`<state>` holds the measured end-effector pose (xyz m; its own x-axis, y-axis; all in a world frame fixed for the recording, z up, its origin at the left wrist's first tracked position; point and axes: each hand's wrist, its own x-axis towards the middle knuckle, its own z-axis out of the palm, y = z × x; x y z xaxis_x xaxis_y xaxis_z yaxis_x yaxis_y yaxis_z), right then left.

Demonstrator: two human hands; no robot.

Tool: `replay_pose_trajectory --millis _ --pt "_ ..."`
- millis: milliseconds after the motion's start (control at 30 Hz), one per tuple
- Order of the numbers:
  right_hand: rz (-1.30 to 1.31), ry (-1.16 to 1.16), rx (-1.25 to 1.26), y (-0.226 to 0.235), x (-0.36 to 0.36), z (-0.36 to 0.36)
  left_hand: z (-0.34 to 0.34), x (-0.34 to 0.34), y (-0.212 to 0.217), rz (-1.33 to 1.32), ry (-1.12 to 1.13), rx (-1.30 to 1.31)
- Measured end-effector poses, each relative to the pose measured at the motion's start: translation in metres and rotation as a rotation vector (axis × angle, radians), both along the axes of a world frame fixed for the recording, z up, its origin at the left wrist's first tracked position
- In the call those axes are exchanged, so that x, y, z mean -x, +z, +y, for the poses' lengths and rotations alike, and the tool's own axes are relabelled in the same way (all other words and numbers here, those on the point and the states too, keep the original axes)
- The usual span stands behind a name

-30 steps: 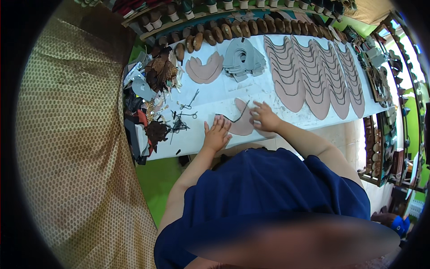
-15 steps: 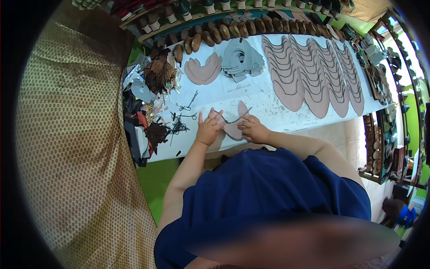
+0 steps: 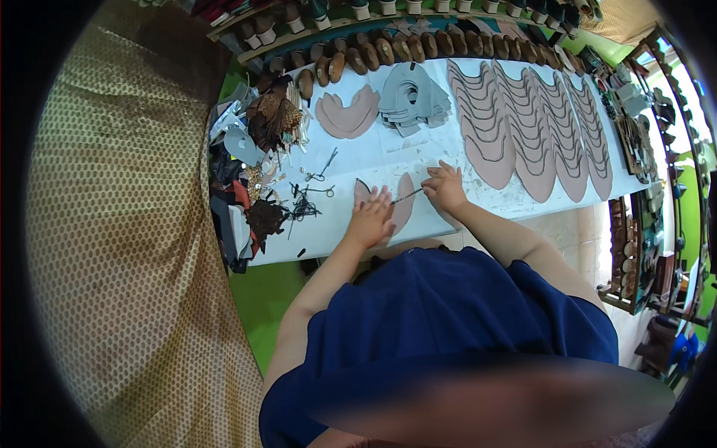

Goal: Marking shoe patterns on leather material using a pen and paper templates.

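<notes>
At the table's near edge lies a pinkish-tan U-shaped shoe-upper piece [image 3: 404, 213]. My left hand [image 3: 371, 219] rests on its left part, fingers stretched out and pressing it against the table. A thin dark braided cord [image 3: 408, 197] runs from beneath those fingers across the piece's right arm. Off to the right, my right hand [image 3: 447, 189] pinches the cord's free end and holds it taut. Part of the cord and the middle of the piece are hidden under my left hand.
Rows of overlapping pieces edged with dark cord [image 3: 489, 149] cover the table's right side. Grey templates [image 3: 414, 112] and loose pinkish pieces [image 3: 348, 112] lie farther back. Tangled black cords [image 3: 304, 205] and scraps [image 3: 265, 216] sit at left. Brown shoe lasts [image 3: 385, 51] line the back.
My right hand has moved right, off the piece, drawing the cord's end outward. My left hand has shifted right and nearer to me, farther over the piece.
</notes>
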<state>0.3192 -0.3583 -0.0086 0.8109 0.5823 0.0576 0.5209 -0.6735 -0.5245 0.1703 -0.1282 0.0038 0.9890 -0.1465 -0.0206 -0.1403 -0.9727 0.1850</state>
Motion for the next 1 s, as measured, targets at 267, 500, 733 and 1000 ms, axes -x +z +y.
replay_pose_trajectory --millis 267,500,733,1000 --pt "0.013 0.126 0.118 0.004 -0.010 0.005 -0.022 0.002 -0.008 0.180 -0.026 0.011" --pt "-0.180 0.239 0.085 0.003 -0.029 0.033 -0.024 -0.001 -0.001 0.226 -0.020 -0.021" --pt "-0.259 0.346 0.141 0.007 -0.042 0.060 -0.025 -0.001 -0.001 0.237 -0.010 -0.006" --pt "-0.271 0.355 0.195 0.011 -0.041 0.057 -0.018 -0.009 0.011 0.268 0.016 0.006"
